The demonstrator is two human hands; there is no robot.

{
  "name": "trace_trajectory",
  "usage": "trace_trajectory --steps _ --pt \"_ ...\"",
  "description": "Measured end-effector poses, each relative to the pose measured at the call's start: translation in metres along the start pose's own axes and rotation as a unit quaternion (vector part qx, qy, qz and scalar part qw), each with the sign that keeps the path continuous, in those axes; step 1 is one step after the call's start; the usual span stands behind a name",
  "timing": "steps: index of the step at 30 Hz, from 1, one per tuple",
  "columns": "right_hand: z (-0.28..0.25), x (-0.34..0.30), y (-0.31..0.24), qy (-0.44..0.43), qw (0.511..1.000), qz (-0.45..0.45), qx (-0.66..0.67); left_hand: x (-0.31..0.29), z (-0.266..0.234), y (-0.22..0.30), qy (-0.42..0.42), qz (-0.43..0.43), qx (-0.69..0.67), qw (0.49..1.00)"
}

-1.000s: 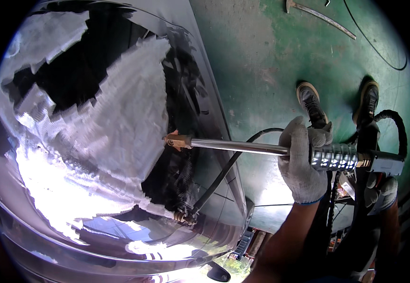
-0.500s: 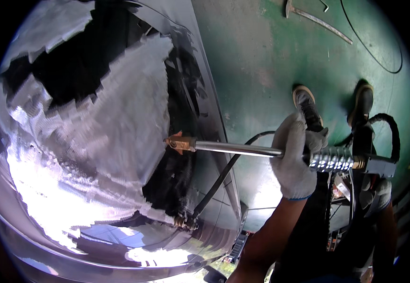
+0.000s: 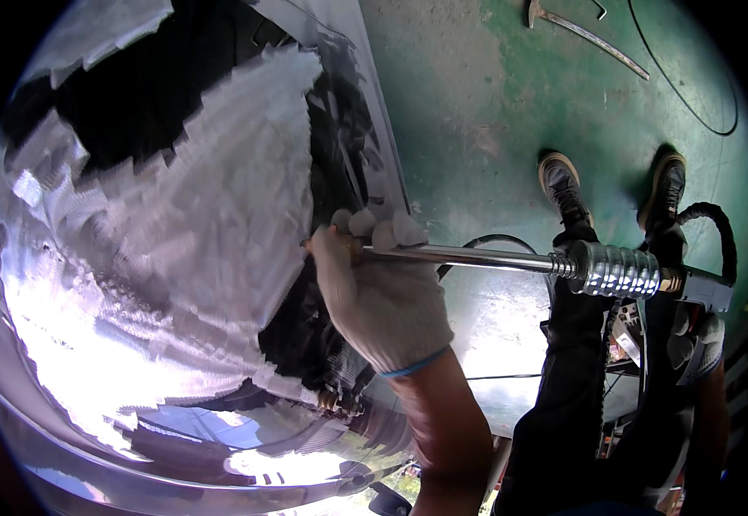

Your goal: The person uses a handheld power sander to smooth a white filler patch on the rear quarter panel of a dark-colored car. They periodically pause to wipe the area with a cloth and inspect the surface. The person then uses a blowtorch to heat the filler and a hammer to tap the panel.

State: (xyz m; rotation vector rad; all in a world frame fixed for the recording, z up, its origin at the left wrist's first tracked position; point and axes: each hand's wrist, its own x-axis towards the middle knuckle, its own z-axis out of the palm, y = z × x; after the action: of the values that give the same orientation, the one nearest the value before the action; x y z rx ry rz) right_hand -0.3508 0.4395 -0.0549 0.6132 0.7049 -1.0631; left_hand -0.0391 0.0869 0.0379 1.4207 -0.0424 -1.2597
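A slide hammer dent puller (image 3: 477,257) lies across the view, its long metal rod level and its tip close to a bare, ground metal panel (image 3: 219,181). My left hand (image 3: 391,297), in a white knit glove, is wrapped round the front end of the rod and mostly hides the copper-coloured tip. Whether the tip touches the panel I cannot tell. The ribbed sliding weight (image 3: 620,270) sits at the rear of the rod, near the grey pistol handle (image 3: 706,291). My gloved right hand (image 3: 699,342) is closed round that handle, partly in shadow.
Dark painted bodywork (image 3: 150,95) surrounds the ground patch. A brass-coloured clamp (image 3: 340,401) sits at the panel's lower edge. A hammer (image 3: 593,41) and a thin black cable (image 3: 679,99) lie on the green floor (image 3: 469,112). A thick black cable (image 3: 718,228) loops behind the handle.
My left hand has moved left from the sliding weight to the rod's front end, now covering the tip. The weight has shifted slightly right; my right hand stays on the handle.
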Motion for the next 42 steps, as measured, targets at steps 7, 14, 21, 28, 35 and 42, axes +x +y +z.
trace_trajectory --steps 7,14,21,28,35,42 --pt "-0.018 -0.004 0.001 -0.017 0.999 0.006 -0.034 0.050 -0.038 -0.018 -0.374 -0.122 -0.249 0.885" --pt "-0.012 0.005 0.006 0.010 1.000 0.010 0.025 0.021 -0.005 -0.002 -0.016 -0.069 0.016 0.997" --pt "-0.029 0.009 0.007 -0.054 0.998 0.017 -0.013 0.045 -0.037 -0.007 -0.313 -0.137 -0.139 0.929" --pt "-0.025 0.018 0.005 -0.054 0.997 0.039 0.030 0.015 0.000 -0.001 -0.027 -0.067 0.040 0.997" --pt "-0.030 0.015 0.009 -0.062 0.998 0.017 0.010 0.030 -0.026 -0.001 -0.254 -0.151 -0.116 0.948" --pt "-0.037 0.017 0.006 -0.047 0.997 0.044 0.043 0.008 0.008 -0.005 0.032 -0.046 0.042 0.998"
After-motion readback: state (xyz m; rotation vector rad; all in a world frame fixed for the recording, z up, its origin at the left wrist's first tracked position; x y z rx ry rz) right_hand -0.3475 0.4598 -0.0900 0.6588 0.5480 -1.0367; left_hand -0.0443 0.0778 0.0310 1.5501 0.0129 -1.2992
